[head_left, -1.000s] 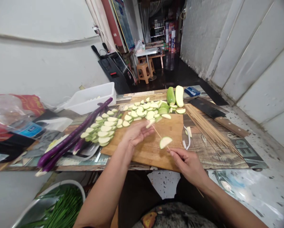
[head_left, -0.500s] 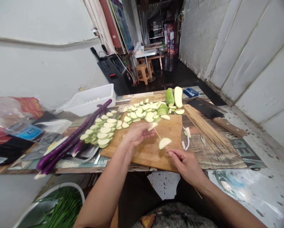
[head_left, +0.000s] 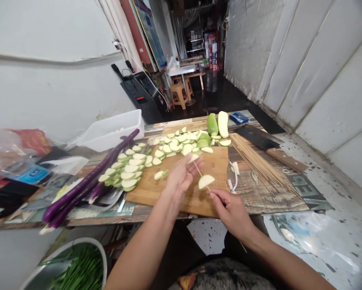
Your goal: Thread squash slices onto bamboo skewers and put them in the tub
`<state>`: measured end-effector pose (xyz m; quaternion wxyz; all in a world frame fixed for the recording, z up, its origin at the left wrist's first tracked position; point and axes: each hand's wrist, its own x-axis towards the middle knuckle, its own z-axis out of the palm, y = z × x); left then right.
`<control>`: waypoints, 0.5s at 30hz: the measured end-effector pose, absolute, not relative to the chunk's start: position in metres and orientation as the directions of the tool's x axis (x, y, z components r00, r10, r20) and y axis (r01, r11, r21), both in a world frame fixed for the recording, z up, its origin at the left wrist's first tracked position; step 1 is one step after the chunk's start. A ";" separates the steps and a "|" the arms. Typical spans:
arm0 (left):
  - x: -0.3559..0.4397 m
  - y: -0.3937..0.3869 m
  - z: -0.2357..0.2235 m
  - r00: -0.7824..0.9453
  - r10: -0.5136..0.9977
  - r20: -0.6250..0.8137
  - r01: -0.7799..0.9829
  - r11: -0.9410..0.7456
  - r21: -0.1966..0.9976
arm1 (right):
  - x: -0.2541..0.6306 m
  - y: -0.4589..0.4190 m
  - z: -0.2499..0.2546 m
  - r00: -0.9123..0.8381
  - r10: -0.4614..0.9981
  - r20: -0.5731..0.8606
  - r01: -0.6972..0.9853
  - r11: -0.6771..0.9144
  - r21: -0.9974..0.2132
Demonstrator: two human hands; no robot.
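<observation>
Left hand (head_left: 181,174) shifted rightward over board (head_left: 219,161), fingers extended at end slice (head_left: 193,158), grip unclear; right hand (head_left: 231,210) pinches skewer (head_left: 198,169), slanting up-left between hands; threaded slice (head_left: 206,181) nearer right.

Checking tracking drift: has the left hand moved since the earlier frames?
Yes. The left hand has shifted rightward, closer to the right edge of the cutting board.

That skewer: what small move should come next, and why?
Perhaps the left hand should ease the upper slice down the skewer: it sits at that hand, near the far end, a bare stretch separates it from the lower slice, and the right hand holds the skewer below.
</observation>
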<state>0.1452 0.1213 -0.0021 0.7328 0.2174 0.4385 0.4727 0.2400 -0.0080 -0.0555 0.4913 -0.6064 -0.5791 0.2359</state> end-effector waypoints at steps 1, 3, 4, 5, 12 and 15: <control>0.145 0.122 -0.003 0.165 0.884 -0.437 -0.507 0.456 0.732 | 0.240 -0.008 -0.055 0.224 0.932 0.287 0.472 0.154 -0.868; 0.145 0.122 -0.005 0.162 0.885 -0.438 -0.508 0.455 0.732 | 0.239 -0.008 -0.054 0.229 0.929 0.290 0.472 0.155 -0.868; 0.145 0.122 -0.006 0.162 0.884 -0.438 -0.506 0.455 0.732 | 0.239 -0.007 -0.054 0.230 0.929 0.290 0.472 0.154 -0.868; 0.146 0.122 -0.006 0.164 0.885 -0.436 -0.505 0.455 0.733 | 0.239 -0.007 -0.053 0.233 0.928 0.290 0.473 0.153 -0.868; 0.149 0.118 -0.010 0.169 0.890 -0.423 -0.504 0.447 0.739 | 0.240 -0.006 -0.053 0.234 0.926 0.298 0.474 0.159 -0.866; 0.150 0.115 -0.014 0.184 0.884 -0.429 -0.492 0.461 0.739 | 0.240 -0.005 -0.052 0.244 0.926 0.289 0.484 0.142 -0.863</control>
